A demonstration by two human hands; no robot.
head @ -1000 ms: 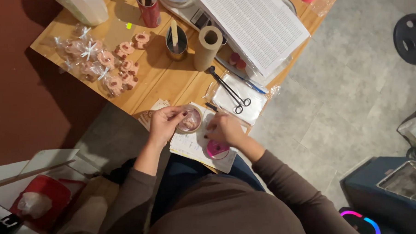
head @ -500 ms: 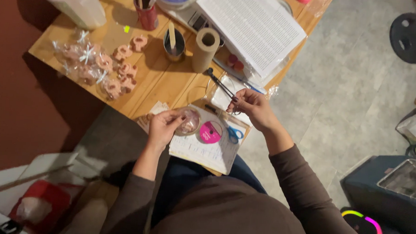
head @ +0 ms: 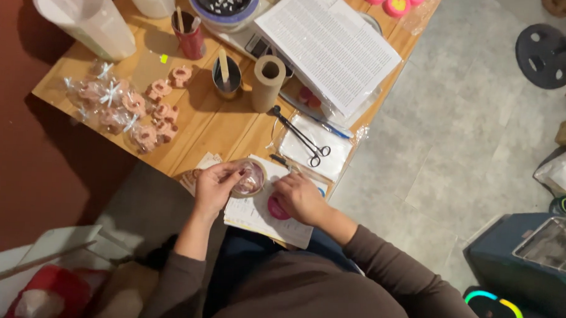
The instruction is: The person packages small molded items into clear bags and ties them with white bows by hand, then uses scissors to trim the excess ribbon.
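Right hand [head: 299,197] moved back from the scissors [head: 301,136] at 12 o'clock; now lies on the pink disc [head: 276,209], fingers together, grip unclear. Left hand [head: 216,187] clamps the small clear bag [head: 250,178] at its 3 o'clock. The bag is glossy, with a pinkish piece inside, over white paper [head: 256,216].

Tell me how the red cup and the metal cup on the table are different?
The red cup is red and stands nearer the far edge; the metal cup is dull grey and sits closer to the person, beside the cardboard roll. The red cup holds more than one stick; the metal cup shows just one. Both stand upright on the wooden table with sticks poking out.
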